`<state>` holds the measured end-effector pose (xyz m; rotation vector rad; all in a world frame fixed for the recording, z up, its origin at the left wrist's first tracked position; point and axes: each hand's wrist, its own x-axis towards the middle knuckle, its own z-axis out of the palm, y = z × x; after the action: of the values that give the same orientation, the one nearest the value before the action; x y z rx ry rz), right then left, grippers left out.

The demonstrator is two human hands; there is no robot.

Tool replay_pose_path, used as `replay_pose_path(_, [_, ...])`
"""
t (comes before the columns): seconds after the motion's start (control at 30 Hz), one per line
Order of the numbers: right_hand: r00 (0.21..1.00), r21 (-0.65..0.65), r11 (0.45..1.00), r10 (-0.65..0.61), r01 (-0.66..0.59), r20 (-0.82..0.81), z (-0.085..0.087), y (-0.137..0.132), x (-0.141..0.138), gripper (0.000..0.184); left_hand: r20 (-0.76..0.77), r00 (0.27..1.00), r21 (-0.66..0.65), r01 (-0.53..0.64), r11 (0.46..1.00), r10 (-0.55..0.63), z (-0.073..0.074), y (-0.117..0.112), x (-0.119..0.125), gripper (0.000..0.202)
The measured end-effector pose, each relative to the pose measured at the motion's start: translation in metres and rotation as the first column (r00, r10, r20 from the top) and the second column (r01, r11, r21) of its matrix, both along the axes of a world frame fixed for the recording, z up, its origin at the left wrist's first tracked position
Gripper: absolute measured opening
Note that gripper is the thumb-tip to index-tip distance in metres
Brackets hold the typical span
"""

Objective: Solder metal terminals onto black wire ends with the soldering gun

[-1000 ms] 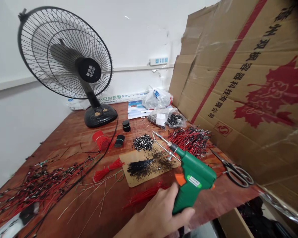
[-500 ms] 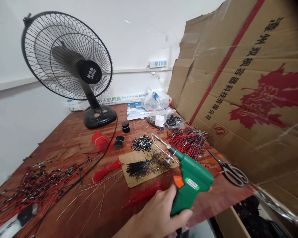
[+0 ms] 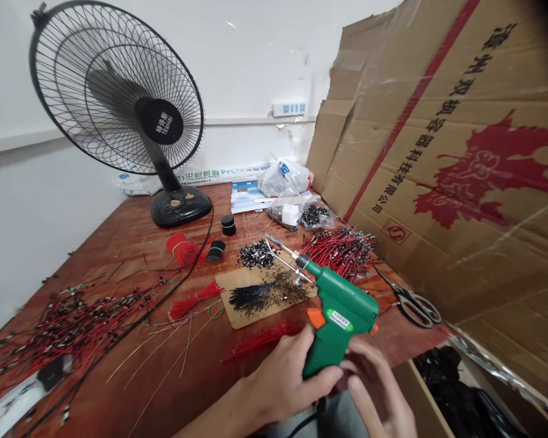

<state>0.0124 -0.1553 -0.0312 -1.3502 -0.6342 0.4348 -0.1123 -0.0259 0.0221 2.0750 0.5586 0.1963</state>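
Observation:
My left hand (image 3: 283,383) is wrapped round the handle of a green soldering gun (image 3: 342,310) with an orange trigger. The gun's metal tip (image 3: 274,241) points up and left, over a brown cardboard pad (image 3: 237,310) strewn with black bits. My right hand (image 3: 379,395) comes in from the lower right, fingers apart, its fingertips touching the back of the gun's handle. A bundle of thin red wires (image 3: 260,340) lies on the wooden table (image 3: 119,255) just ahead of my left hand.
A black table fan (image 3: 119,91) stands at the back left, its cord running across the table. A big cardboard sheet (image 3: 461,152) walls the right side. Scissors (image 3: 411,301), a pile of red wires (image 3: 338,249), small black parts (image 3: 256,254) and plastic bags (image 3: 285,176) lie around.
My right hand has come into view from the lower right and reached the gun's handle. The gun and my left hand have drifted slightly left and toward me.

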Motion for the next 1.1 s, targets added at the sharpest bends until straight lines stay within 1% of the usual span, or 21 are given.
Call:
replay_pose_path(0.03, [0.996, -0.028, 1.000, -0.001, -0.002, -0.093, -0.005, 0.006, 0.002, 0.038, 0.011, 1.000, -0.007, 0.018, 1.000, -0.018, 0.002, 0.000, 0.000, 0.049])
replay_pose_path(0.07, [0.986, -0.053, 0.998, 0.035, -0.044, -0.162, -0.008, 0.012, 0.003, 0.043, 0.006, 0.999, -0.013, 0.036, 0.999, -0.036, 0.004, -0.001, 0.000, 0.049])
replay_pose_path(0.13, [0.950, -0.048, 0.988, 0.124, -0.143, -0.286, -0.011, 0.026, 0.006, 0.045, -0.022, 0.999, -0.011, 0.049, 0.999, -0.049, 0.006, -0.001, 0.002, 0.052])
replay_pose_path(0.2, [0.901, 0.011, 0.978, 0.198, -0.209, -0.386, -0.008, 0.039, 0.008, 0.045, -0.024, 0.999, 0.009, 0.040, 0.999, -0.040, 0.005, -0.002, 0.003, 0.054])
replay_pose_path(0.27, [0.852, 0.105, 0.967, 0.253, -0.231, -0.458, 0.000, 0.050, 0.009, 0.041, 0.012, 0.999, 0.051, 0.034, 0.998, -0.035, 0.004, 0.000, 0.004, 0.050])
replay_pose_path(0.3, [0.830, 0.160, 0.961, 0.275, -0.225, -0.486, 0.005, 0.055, 0.009, 0.039, 0.026, 0.999, 0.091, 0.036, 0.995, -0.039, 0.004, 0.002, 0.005, 0.044])
replay_pose_path(0.37, [0.790, 0.259, 0.941, 0.326, -0.218, -0.519, 0.016, 0.061, 0.014, 0.038, 0.032, 0.997, 0.225, 0.058, 0.973, -0.067, 0.005, 0.010, 0.003, 0.029])
replay_pose_path(0.43, [0.777, 0.305, 0.922, 0.369, -0.238, -0.509, 0.023, 0.063, 0.024, 0.043, 0.037, 0.998, 0.390, 0.024, 0.921, -0.042, 0.008, 0.024, -0.002, 0.025])
replay_pose_path(0.47, [0.786, 0.309, 0.919, 0.376, -0.246, -0.492, 0.026, 0.062, 0.030, 0.046, 0.048, 0.999, 0.468, -0.032, 0.883, 0.010, 0.010, 0.032, -0.005, 0.025])
replay_pose_path(0.5, [0.795, 0.307, 0.920, 0.372, -0.245, -0.480, 0.027, 0.062, 0.036, 0.047, 0.066, 0.994, 0.536, -0.110, 0.837, 0.088, 0.011, 0.041, -0.009, 0.024])
replay_pose_path(0.53, [0.802, 0.306, 0.923, 0.362, -0.234, -0.475, 0.028, 0.061, 0.041, 0.047, 0.076, 0.983, 0.606, -0.180, 0.775, 0.169, 0.011, 0.050, -0.013, 0.022])
replay_pose_path(0.57, [0.807, 0.307, 0.928, 0.343, -0.212, -0.480, 0.028, 0.060, 0.046, 0.044, 0.082, 0.969, 0.681, -0.226, 0.696, 0.234, 0.010, 0.058, -0.016, 0.020])
replay_pose_path(0.6, [0.809, 0.311, 0.932, 0.325, -0.186, -0.490, 0.028, 0.060, 0.049, 0.039, 0.069, 0.961, 0.737, -0.230, 0.635, 0.268, 0.008, 0.064, -0.018, 0.019])
replay_pose_path(0.63, [0.807, 0.314, 0.935, 0.311, -0.165, -0.501, 0.027, 0.060, 0.051, 0.034, 0.060, 0.958, 0.773, -0.221, 0.594, 0.279, 0.004, 0.069, -0.019, 0.018])
replay_pose_path(0.67, [0.806, 0.314, 0.937, 0.303, -0.153, -0.509, 0.026, 0.060, 0.052, 0.030, 0.056, 0.960, 0.794, -0.211, 0.571, 0.276, 0.000, 0.072, -0.018, 0.017])
replay_pose_path(0.73, [0.802, 0.303, 0.938, 0.310, -0.170, -0.510, 0.025, 0.060, 0.051, 0.025, 0.054, 0.966, 0.806, -0.192, 0.561, 0.253, -0.008, 0.074, -0.014, 0.017])
replay_pose_path(0.87, [0.783, 0.269, 0.927, 0.366, -0.260, -0.503, 0.024, 0.060, 0.049, 0.028, 0.033, 0.967, 0.803, -0.176, 0.570, 0.252, -0.022, 0.071, 0.000, 0.015])
replay_pose_path(0.97, [0.765, 0.268, 0.923, 0.379, -0.275, -0.521, 0.024, 0.058, 0.052, 0.030, 0.023, 0.963, 0.785, -0.184, 0.592, 0.269, -0.026, 0.073, 0.005, 0.016])
replay_pose_path(1.1, [0.726, 0.290, 0.910, 0.412, -0.296, -0.551, 0.022, 0.058, 0.054, 0.032, 0.014, 0.960, 0.742, -0.198, 0.640, 0.281, -0.026, 0.077, 0.005, 0.016])
